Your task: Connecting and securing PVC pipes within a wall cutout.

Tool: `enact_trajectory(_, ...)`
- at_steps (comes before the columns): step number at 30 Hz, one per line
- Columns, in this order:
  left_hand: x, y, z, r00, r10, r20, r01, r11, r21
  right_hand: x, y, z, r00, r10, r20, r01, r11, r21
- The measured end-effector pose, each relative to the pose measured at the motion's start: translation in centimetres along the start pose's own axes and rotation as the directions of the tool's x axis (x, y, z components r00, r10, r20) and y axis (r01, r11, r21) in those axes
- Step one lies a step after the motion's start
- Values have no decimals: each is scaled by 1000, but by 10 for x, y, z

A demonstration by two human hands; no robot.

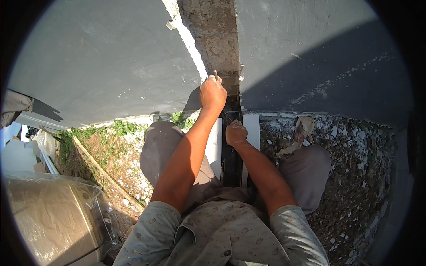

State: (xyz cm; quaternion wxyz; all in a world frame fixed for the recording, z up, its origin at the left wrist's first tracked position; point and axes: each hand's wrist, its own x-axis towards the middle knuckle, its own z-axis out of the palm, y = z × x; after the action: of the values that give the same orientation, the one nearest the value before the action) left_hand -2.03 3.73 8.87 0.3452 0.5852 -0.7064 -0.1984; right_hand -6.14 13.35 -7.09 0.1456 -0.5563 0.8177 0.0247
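My left hand [213, 94] is closed against the grey wall [120, 53], at the lower end of a rough white plaster strip [188, 37]. A short, thin brownish piece [216, 74] sticks up past its fingers; the rest is hidden in the fist. This strip borders a recessed band of bare, rough masonry [215, 40]. Lower and to the right, my right hand [236, 133] is curled closed over a long dark board or channel [231, 164] between my knees. What its fingers hold, if anything, is hidden. White panels [251, 133] flank the dark piece.
Plaster chips and soil [341, 177] cover the ground on the right. Left are green weeds [124, 127], a long wooden strip [106, 170] and a large plastic-wrapped box [53, 217]. A crumpled brown paper piece [305, 125] lies by the wall's foot.
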Motion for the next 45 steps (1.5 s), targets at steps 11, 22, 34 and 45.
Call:
enact_trajectory(11, 9, -8, -31, 975, 83, 204, -89, 996, 19, 28, 13, -34, 856, -103, 507, -173, 866, 468)
enact_trajectory(22, 11, -9, -26, 982, 42, 184, -59, 994, 90, 22, 27, -21, 766, -92, 636, -496, 545, 676)
enact_trajectory(34, 10, -6, -21, 988, 39, 147, -56, 992, 113, 43, 55, -37, 564, -224, 794, -762, 229, 606)
enact_trajectory(45, 10, -1, -24, 983, -5, 181, -26, 986, 167, 17, 28, -57, 835, -112, 539, -278, 760, 588)
